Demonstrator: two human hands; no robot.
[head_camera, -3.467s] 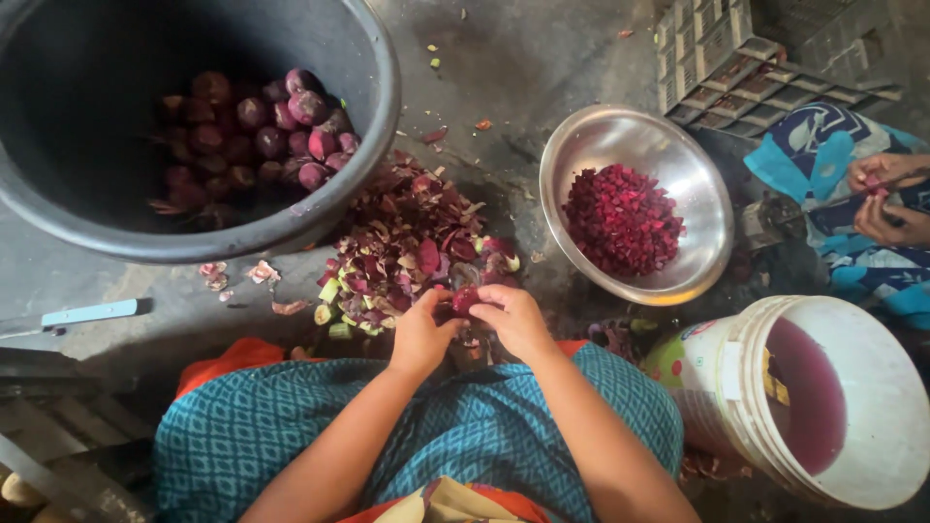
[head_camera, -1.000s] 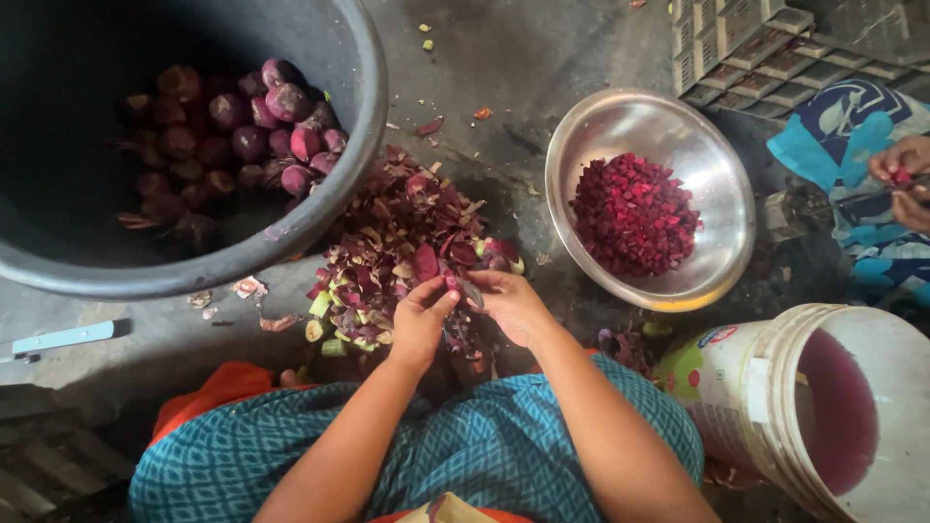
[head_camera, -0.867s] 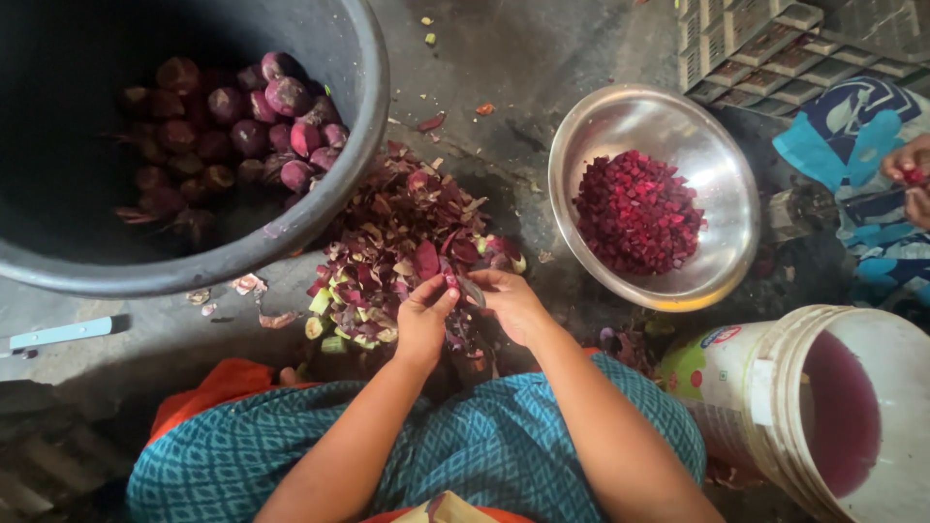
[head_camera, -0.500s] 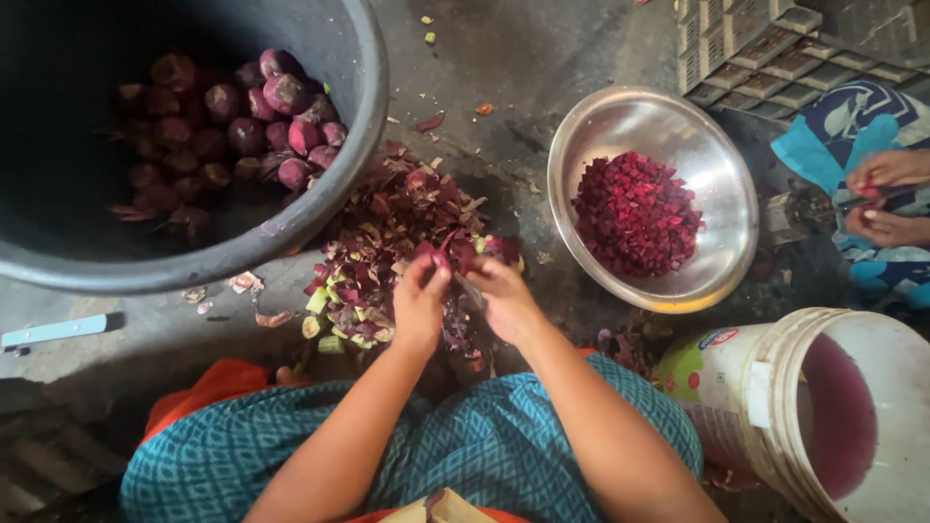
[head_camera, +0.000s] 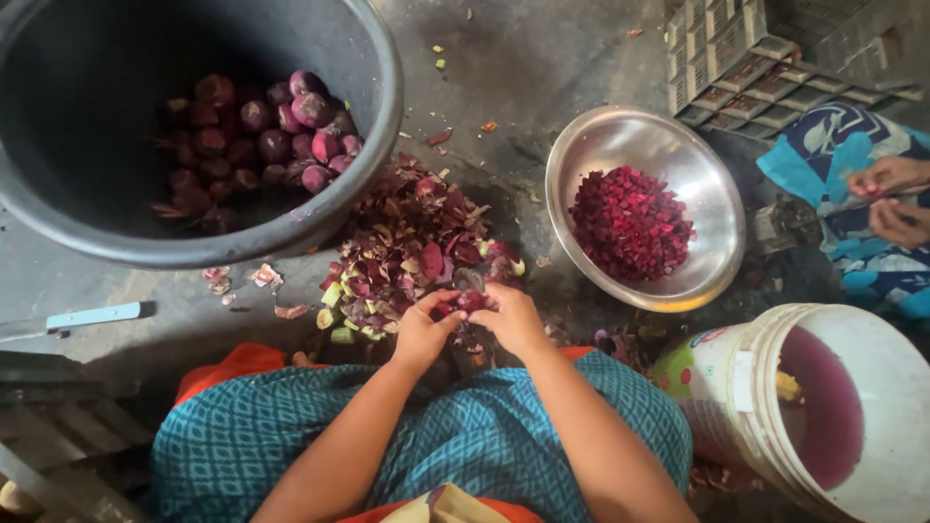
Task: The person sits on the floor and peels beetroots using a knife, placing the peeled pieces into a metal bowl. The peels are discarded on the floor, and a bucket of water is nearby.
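Observation:
My left hand and my right hand are pressed together over a small dark red beetroot piece, both gripping it. Right behind my hands lies a heap of purple and green peelings on the floor. A big black tub at the upper left holds several whole beetroots. To the right stands a steel bowl with chopped red beetroot in it.
A white bucket with a stained pink inside stands at the lower right. Another person's hands and blue patterned cloth are at the right edge. A plastic crate sits at the top right. A light blue handled tool lies at left.
My hands have stayed over the peelings heap, shifting slightly forward and back while turning the beetroot piece. The other person's hands at the right edge have moved a little.

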